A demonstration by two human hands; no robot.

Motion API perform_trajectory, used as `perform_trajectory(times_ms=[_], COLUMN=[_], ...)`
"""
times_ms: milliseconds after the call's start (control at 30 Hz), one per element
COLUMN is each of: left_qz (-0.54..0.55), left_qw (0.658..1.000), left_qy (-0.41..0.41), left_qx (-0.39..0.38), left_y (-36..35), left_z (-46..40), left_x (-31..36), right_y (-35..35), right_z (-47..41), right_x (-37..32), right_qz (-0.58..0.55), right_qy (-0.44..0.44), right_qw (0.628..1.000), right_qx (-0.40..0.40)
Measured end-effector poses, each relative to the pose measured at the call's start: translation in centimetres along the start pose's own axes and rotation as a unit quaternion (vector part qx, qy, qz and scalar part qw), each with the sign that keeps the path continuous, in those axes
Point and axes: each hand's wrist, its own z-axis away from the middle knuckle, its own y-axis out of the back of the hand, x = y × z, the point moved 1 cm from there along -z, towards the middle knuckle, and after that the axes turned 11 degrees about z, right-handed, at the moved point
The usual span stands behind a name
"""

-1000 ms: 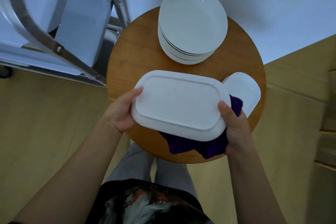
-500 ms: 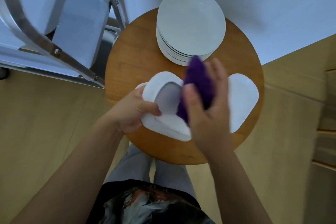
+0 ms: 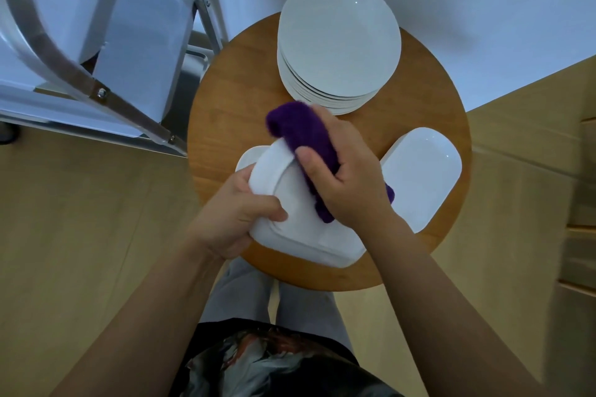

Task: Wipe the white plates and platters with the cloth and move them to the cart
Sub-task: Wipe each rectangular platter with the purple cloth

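A white rectangular platter [image 3: 298, 229] is tilted above the near side of the round wooden table [image 3: 238, 80]. My left hand [image 3: 235, 219] grips its left edge, thumb on the upper face. My right hand [image 3: 350, 184] holds a purple cloth [image 3: 303, 135] and presses it on the platter's far part. Another white platter [image 3: 422, 174] lies flat on the table at the right. A stack of several round white plates [image 3: 338, 39] stands at the table's far side. A further white piece [image 3: 246, 159] shows under the held platter at the left.
The metal cart [image 3: 96, 87] stands to the left of the table, with white dishes [image 3: 142, 42] on its shelf. A white wall rises behind the table. Wooden floor lies on both sides, and wooden furniture [image 3: 580, 203] stands at the right edge.
The platter was held flat by both hands with the cloth beneath it. It has since been turned and tilted, and my right hand has brought the cloth on top of it.
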Motion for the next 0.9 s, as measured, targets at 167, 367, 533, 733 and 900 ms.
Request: perform_trajectory(times_ms=[167,367,533,733,900], left_qz=[-0.012,0.025,0.075,0.123,0.323], left_qw=[0.999,0.998,0.99,0.98,0.94], left_qy=[-0.017,-0.036,-0.064,-0.073,0.109], left_qx=[0.044,0.054,0.104,0.14,0.003], left_y=[0.3,0.5,0.8,0.0,1.1], left_z=[-0.1,0.1,0.0,-0.1,1.2], left_x=[0.4,-0.4,-1.4,-2.1,-1.2], right_y=[0.0,-0.1,0.1,-0.9,2.3], right_z=[1.2,3.0,4.5,5.6,5.5], right_x=[2.9,4.4,4.4,3.1,4.4], right_qz=[-0.003,-0.066,-0.207,-0.277,-0.273], right_qy=[-0.217,-0.386,-0.489,-0.54,-0.507], right_qw=[0.975,0.918,0.841,0.777,0.817], right_qx=[0.052,0.068,0.1,0.168,0.039])
